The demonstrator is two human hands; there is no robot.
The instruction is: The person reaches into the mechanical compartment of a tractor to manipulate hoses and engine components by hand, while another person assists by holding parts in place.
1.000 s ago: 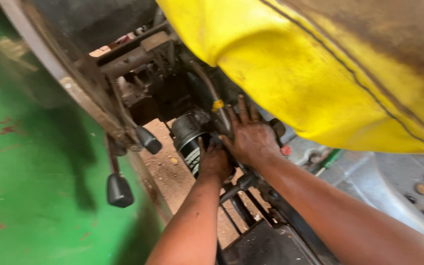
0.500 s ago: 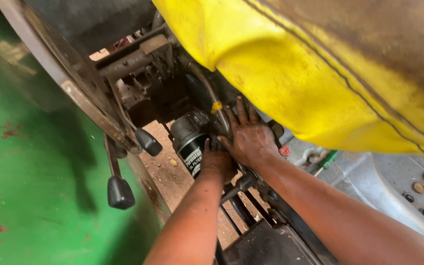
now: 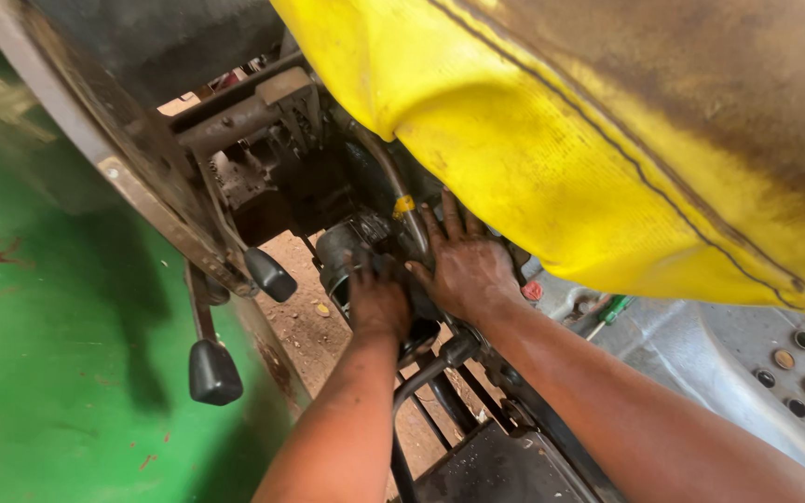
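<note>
The person's left hand (image 3: 379, 300) lies on a dark round part (image 3: 345, 261), sort of a black metal can, tucked w/ the engine bits under the big yellow cover (image 3: 552, 158). The fingers (image 3: 361, 270) bend over the top of the can & press on it, so the can sits right under & a bit left of them; cannot tell if they grip all the way round, since the hand hides that side. The right hand (image 3: 463, 265) is just beside it, touching the greasy engine (image 3: 281, 177) behind the can. Its fingers (image 3: 449, 212) are spread & point up, flat on the metal near a hose w/ a small yellow band (image 3: 403, 205). They hold nothing. Both hands are dirty w/ oil & nearly touch each other. The can is in the middle of the view, above the brown dirt ground (image 3: 305, 321). To the left hang 2 levers w/ black knobs, one low (image 3: 213, 373) & one higher (image 3: 271, 274), next to a green panel (image 3: 58, 354). Black bars (image 3: 435, 373) run below the hands. On the right is a grey metal plate w/ round holes (image 3: 775, 373).
</note>
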